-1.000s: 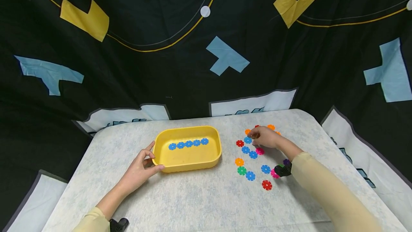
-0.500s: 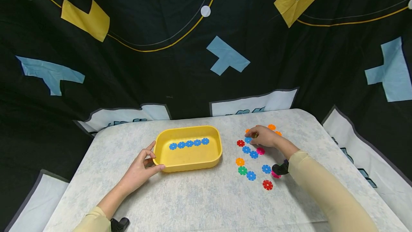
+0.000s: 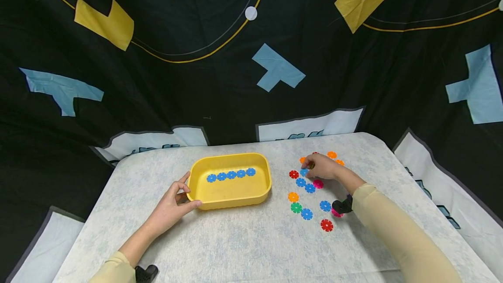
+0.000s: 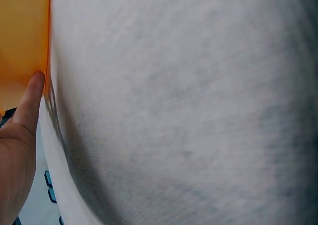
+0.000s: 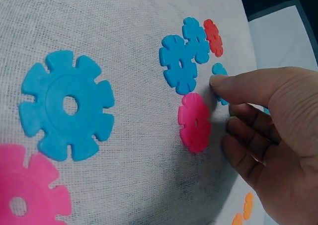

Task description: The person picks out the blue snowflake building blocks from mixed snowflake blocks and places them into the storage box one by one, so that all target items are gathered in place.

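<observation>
At the left end of a yellow plastic basin (image 3: 235, 202), my left hand (image 3: 169, 206) holds the near-left corner, thumb on the front wall and fingers along the left side. Inside the basin, several blue snowflake discs (image 3: 231, 174) lie in a row. Over the scattered discs on the right, my right hand (image 3: 325, 167) is low at the table and pinches another blue snowflake disc (image 5: 219, 70). Its thumb covers part of that disc in the right wrist view; the index finger is mostly hidden behind the thumb, and the other fingers are curled.
Around my right hand lie red (image 3: 294, 174), orange (image 3: 293, 197), green (image 3: 296, 207), pink (image 3: 318, 184) and more blue discs (image 3: 325, 205) on the pale tablecloth (image 3: 235, 243). My right forearm partly covers some. A dark curtain (image 3: 204, 99) hangs behind the table.
The blue disc at my right fingertips has shifted slightly towards the right and nearer. My right hand stays almost in place, and the left hand and basin have not moved.
</observation>
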Available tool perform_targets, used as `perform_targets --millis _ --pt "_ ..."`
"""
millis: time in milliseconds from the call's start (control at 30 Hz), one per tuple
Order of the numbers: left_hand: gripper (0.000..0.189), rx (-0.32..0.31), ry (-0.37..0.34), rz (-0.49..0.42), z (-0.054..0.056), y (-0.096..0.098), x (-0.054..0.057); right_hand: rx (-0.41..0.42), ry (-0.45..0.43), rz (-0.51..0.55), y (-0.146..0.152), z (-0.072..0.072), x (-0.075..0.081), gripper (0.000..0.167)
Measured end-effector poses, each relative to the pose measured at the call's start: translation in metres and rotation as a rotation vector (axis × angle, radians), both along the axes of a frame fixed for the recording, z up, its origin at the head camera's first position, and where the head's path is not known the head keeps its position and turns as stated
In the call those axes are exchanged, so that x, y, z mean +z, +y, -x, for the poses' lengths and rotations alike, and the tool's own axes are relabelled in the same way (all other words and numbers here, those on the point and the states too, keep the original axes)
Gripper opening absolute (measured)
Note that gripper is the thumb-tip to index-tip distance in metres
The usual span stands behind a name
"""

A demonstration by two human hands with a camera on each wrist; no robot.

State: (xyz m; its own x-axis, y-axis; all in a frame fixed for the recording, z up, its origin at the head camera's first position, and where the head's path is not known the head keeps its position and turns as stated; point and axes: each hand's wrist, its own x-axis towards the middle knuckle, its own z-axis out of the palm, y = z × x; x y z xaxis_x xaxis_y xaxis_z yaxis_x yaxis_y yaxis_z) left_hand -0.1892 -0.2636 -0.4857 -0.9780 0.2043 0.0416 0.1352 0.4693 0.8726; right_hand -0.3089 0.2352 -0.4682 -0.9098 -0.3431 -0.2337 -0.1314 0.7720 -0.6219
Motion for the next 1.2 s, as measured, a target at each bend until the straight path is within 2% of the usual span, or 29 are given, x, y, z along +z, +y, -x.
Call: perform_targets --millis 633,967,1200 --pt "0.056 0.005 0.002 -0.009 0.0008 -0.0002 -0.0011 0.066 0.01 0.058 -0.0004 -0.0028 -0.0024 0.026" --pt "0.055 0.003 -0.003 0.002 0.0001 0.0001 0.0001 0.087 -0.005 0.107 0.0041 -0.0025 -0.0035 0.025" --pt "0.055 -0.008 -0.005 -0.013 0.0008 -0.0004 0.0 0.071 -0.046 0.123 0.0065 -0.0026 -0.0012 0.026"
